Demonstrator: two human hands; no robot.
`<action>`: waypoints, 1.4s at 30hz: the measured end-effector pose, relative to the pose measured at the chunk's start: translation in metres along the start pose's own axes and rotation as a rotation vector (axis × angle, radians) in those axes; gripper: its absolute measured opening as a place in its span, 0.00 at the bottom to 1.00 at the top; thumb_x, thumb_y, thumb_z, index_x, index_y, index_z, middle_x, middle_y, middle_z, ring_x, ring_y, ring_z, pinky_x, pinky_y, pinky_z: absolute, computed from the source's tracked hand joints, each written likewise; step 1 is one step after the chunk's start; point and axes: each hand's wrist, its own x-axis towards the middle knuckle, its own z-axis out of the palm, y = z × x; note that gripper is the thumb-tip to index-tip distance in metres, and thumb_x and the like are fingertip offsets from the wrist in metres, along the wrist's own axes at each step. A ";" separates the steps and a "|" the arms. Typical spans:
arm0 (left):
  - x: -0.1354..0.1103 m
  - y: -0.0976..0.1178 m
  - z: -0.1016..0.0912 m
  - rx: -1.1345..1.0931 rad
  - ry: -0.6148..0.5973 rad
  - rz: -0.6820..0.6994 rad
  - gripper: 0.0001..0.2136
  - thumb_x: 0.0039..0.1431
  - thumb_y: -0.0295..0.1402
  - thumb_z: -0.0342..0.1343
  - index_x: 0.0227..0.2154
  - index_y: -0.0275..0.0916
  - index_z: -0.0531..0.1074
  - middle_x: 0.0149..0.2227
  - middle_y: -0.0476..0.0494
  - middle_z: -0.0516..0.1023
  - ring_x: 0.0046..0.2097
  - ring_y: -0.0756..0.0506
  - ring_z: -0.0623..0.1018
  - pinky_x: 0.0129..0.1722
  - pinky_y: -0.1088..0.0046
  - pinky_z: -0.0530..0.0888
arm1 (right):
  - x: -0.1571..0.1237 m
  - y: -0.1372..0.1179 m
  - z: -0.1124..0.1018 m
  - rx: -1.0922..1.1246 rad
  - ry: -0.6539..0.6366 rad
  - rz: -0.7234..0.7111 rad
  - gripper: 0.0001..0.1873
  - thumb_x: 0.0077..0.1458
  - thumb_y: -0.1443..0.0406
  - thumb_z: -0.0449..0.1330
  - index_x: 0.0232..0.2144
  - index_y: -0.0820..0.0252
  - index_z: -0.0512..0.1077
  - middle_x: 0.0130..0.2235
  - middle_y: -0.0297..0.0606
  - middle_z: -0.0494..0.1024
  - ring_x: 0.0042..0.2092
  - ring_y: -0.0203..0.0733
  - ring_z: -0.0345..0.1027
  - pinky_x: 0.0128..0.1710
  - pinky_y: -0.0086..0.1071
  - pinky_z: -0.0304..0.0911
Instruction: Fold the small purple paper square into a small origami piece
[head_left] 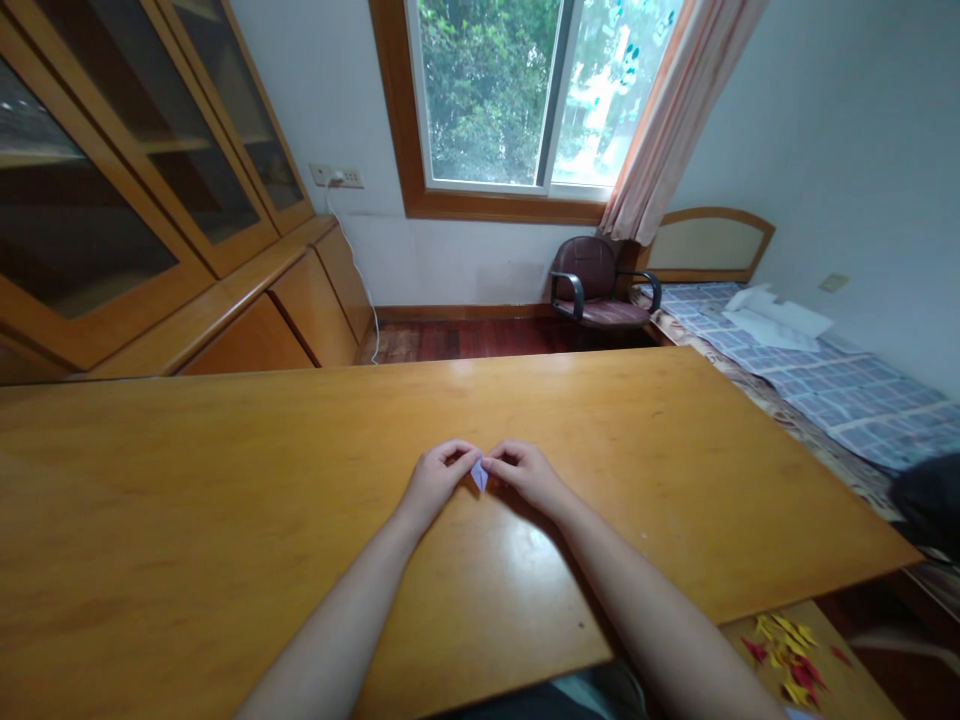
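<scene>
A small piece of folded purple paper (480,476) is held just above the wooden table (225,480), its pointed end toward me. My left hand (444,470) pinches its left side between thumb and fingers. On the opposite side my right hand (525,470) pinches the paper the same way. The two sets of fingertips nearly meet at its upper part and cover some of it.
Several yellow and red folded paper pieces (787,655) lie on a lower surface at the right. Beyond the table stand a wooden cabinet (247,300), a maroon armchair (596,285) and a bed (825,370) with a checked sheet.
</scene>
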 end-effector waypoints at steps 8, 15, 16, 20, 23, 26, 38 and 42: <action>-0.001 -0.001 0.000 0.049 0.018 0.045 0.11 0.55 0.40 0.58 0.27 0.38 0.77 0.30 0.46 0.79 0.36 0.45 0.76 0.39 0.72 0.71 | 0.000 -0.001 0.000 -0.008 -0.036 -0.016 0.16 0.53 0.54 0.63 0.28 0.62 0.75 0.26 0.34 0.75 0.30 0.36 0.66 0.32 0.29 0.60; 0.002 -0.003 0.000 0.006 -0.008 0.020 0.12 0.54 0.42 0.59 0.32 0.38 0.78 0.34 0.45 0.81 0.39 0.44 0.78 0.42 0.70 0.73 | 0.001 0.001 0.001 0.010 0.021 0.008 0.18 0.53 0.52 0.63 0.29 0.63 0.76 0.26 0.34 0.74 0.29 0.36 0.65 0.30 0.29 0.59; 0.002 -0.003 0.001 0.001 -0.011 0.019 0.12 0.53 0.42 0.60 0.32 0.38 0.79 0.35 0.44 0.81 0.39 0.43 0.78 0.43 0.69 0.73 | 0.001 0.001 0.001 0.016 0.023 0.009 0.18 0.53 0.52 0.63 0.30 0.63 0.76 0.26 0.34 0.74 0.29 0.36 0.65 0.30 0.29 0.59; 0.001 -0.003 0.001 0.008 -0.022 0.024 0.12 0.54 0.42 0.60 0.32 0.38 0.79 0.35 0.44 0.81 0.39 0.43 0.78 0.43 0.70 0.72 | 0.001 -0.001 0.001 0.038 0.031 0.012 0.19 0.53 0.51 0.64 0.30 0.63 0.76 0.26 0.34 0.74 0.28 0.35 0.65 0.29 0.28 0.58; 0.001 -0.003 0.000 0.011 -0.036 0.024 0.13 0.56 0.43 0.58 0.32 0.38 0.78 0.34 0.45 0.80 0.39 0.44 0.77 0.42 0.71 0.72 | 0.001 0.000 0.001 0.051 0.034 0.015 0.19 0.53 0.51 0.64 0.29 0.63 0.76 0.25 0.33 0.74 0.27 0.34 0.65 0.28 0.28 0.58; 0.001 -0.003 -0.001 -0.009 -0.056 0.011 0.14 0.58 0.44 0.56 0.32 0.37 0.78 0.32 0.45 0.79 0.36 0.45 0.76 0.38 0.72 0.72 | 0.003 0.003 0.002 0.044 0.050 0.007 0.18 0.52 0.52 0.64 0.29 0.63 0.76 0.25 0.33 0.74 0.27 0.35 0.65 0.28 0.28 0.58; 0.000 0.006 -0.002 -0.031 -0.076 -0.016 0.15 0.58 0.44 0.56 0.31 0.37 0.78 0.30 0.45 0.78 0.32 0.46 0.75 0.35 0.72 0.71 | 0.006 0.009 0.002 0.072 0.083 0.019 0.18 0.53 0.52 0.64 0.30 0.63 0.76 0.25 0.34 0.74 0.27 0.35 0.65 0.28 0.28 0.59; 0.000 0.003 -0.002 -0.030 -0.088 -0.019 0.14 0.58 0.43 0.55 0.31 0.37 0.78 0.30 0.45 0.78 0.32 0.47 0.74 0.35 0.72 0.71 | 0.007 0.011 0.002 0.086 0.082 0.016 0.17 0.53 0.53 0.64 0.29 0.63 0.76 0.24 0.33 0.74 0.26 0.34 0.65 0.27 0.28 0.58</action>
